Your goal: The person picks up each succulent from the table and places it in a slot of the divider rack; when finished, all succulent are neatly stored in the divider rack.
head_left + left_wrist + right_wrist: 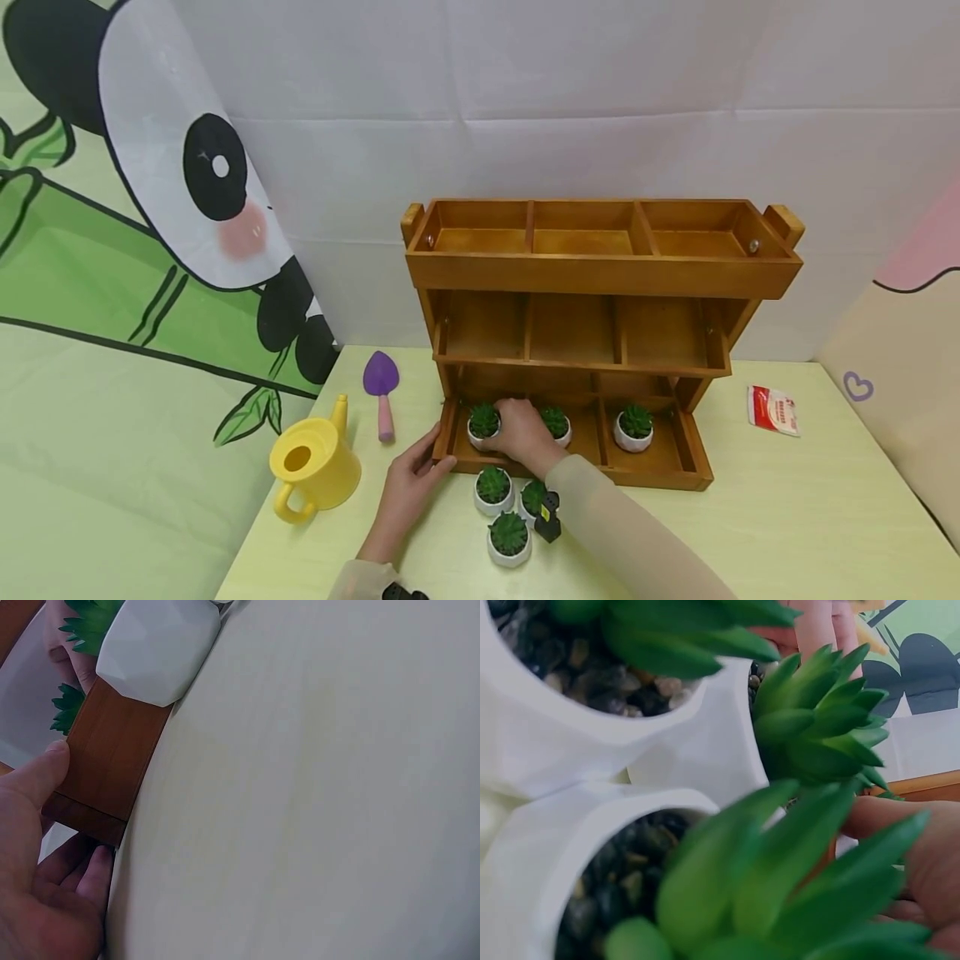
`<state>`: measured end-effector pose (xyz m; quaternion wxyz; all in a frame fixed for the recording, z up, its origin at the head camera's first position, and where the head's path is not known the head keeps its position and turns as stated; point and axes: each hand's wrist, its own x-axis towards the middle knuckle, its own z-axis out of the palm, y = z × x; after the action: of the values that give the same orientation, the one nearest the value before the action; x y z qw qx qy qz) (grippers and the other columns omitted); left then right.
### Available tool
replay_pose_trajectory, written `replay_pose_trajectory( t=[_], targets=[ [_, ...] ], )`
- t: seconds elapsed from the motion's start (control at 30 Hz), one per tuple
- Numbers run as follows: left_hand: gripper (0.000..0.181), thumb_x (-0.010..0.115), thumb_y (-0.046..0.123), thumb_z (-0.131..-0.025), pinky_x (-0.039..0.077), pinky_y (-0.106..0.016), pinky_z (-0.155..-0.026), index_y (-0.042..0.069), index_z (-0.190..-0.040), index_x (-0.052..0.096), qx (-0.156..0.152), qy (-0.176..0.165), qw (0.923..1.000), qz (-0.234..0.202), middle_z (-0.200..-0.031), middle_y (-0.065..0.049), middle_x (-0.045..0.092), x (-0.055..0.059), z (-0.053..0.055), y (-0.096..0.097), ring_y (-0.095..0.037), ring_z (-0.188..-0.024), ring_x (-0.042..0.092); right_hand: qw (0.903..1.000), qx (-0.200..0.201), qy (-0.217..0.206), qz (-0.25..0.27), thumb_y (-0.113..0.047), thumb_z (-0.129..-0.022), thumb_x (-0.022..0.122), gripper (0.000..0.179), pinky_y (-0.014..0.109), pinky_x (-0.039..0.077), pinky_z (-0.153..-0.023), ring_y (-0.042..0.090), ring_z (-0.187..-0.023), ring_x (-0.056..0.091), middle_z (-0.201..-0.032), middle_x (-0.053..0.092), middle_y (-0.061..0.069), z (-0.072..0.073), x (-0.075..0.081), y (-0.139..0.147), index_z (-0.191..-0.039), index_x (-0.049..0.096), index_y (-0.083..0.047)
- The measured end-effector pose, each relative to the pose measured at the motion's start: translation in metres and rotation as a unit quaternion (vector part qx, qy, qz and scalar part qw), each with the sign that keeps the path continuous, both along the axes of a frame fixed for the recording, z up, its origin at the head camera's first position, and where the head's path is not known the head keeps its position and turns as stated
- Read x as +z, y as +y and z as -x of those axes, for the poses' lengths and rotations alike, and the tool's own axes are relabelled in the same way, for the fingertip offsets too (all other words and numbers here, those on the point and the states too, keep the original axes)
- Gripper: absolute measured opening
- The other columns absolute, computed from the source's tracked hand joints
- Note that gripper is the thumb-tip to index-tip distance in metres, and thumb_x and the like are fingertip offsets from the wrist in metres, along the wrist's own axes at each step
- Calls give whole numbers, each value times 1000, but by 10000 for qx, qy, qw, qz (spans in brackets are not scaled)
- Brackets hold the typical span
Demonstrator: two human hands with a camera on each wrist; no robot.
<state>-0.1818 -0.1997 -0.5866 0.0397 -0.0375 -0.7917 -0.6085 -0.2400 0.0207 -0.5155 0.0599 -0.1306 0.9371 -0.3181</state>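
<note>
Right hand (528,437) grip: pinched narrow on plant (484,425), at shelf's (603,275) eight o'clock.
Spiky leaves (482,415), white faceted pot (480,442). Left hand (408,487) clasps wooden corner (90,814); three plants (509,537) crowd front edge (637,477) at seven o'clock.

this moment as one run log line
right hand: holds left plant, bottom tier | left hand: grips shelf corner | bottom tier: three plants, one per compartment | table: three more plants before shelf

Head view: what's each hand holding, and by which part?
Right hand: the leftmost potted succulent on the wooden shelf, apparently by the side of its pot; exact contact partly hidden. Left hand: the shelf, by its bottom front-left corner.
</note>
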Motion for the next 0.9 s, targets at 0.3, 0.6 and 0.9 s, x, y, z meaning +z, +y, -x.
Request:
replay_pose_trajectory(
  t=[0.3, 0.6, 0.9],
  targets=[
    [64, 82, 26, -94, 47, -34, -110, 16, -152, 57, -3, 5, 10000, 12, -154, -5, 52, 0, -1, 0, -27, -141, 49, 9999, -2, -38, -111, -31, -81, 93, 57, 51, 57, -98, 33, -107, 67, -116, 71, 15, -2, 2, 0, -121, 70, 3],
    [64, 82, 28, -93, 46, -35, -110, 18, -152, 57, -55, -6, 10000, -9, -155, -4, 52, -2, 0, 0, -26, -142, 49, 9998, -80, -180, -84, -31, -81, 93, 60, 51, 57, -100, 34, -109, 66, -118, 70, 17, -4, 7, 1, -122, 68, 5],
    [64, 81, 24, -94, 47, -32, -109, 16, -152, 57, -76, 32, 9999, -130, -154, -6, 52, -1, 0, 0, -26, -141, 49, 9978, -132, -188, 628, -35, -83, 91, 77, 53, 50, -109, 38, -128, 59, -138, 63, 20, -12, 10, 12, -141, 60, 4]
  ],
)
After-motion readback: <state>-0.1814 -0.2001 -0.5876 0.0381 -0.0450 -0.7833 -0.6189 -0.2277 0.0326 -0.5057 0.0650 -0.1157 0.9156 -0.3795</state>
